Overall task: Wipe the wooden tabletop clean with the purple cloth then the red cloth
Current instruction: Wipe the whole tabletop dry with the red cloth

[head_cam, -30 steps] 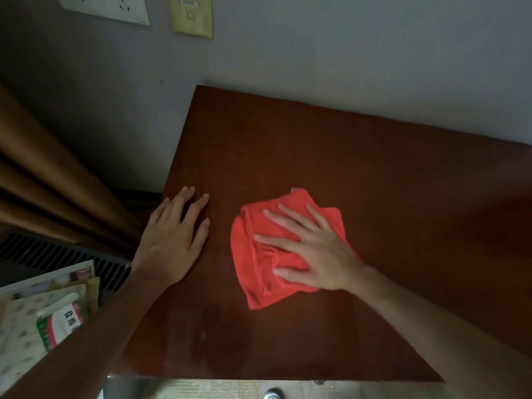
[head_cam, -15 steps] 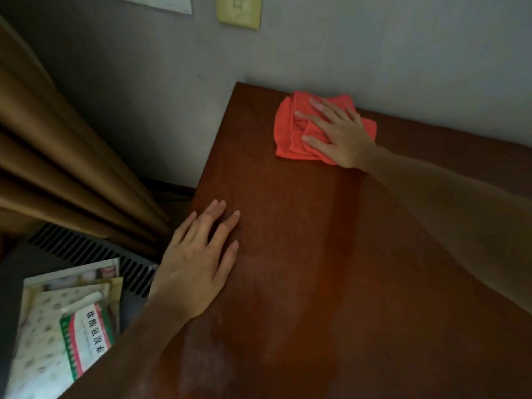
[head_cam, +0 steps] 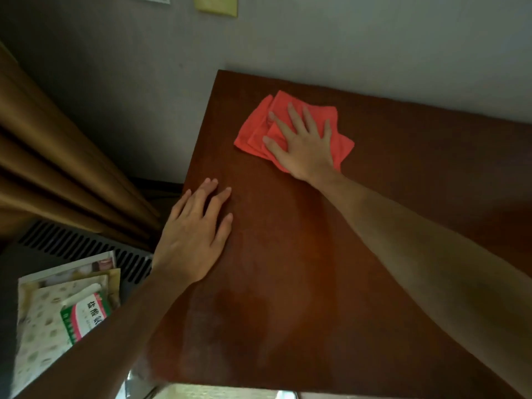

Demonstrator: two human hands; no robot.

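A folded red cloth [head_cam: 259, 125] lies on the dark wooden tabletop [head_cam: 316, 269] near its far left corner, a little short of the wall. My right hand [head_cam: 302, 142] presses flat on the cloth with fingers spread, pointing towards the wall. My left hand [head_cam: 195, 234] rests flat and empty on the table's left edge, fingers apart. A faint damp sheen shows on the wood near me. No purple cloth is in view.
A grey wall [head_cam: 345, 47] runs along the table's far edge, with a yellow switch plate [head_cam: 216, 5] on it. Brown curtains [head_cam: 57, 168] hang at the left. Below them are a dark vented unit [head_cam: 86, 246] and papers with a green-and-red box [head_cam: 86, 315].
My right hand pushed the red cloth from the table's near middle up to the far edge by the wall, then drew it slightly back. My left hand stayed flat at the left edge.
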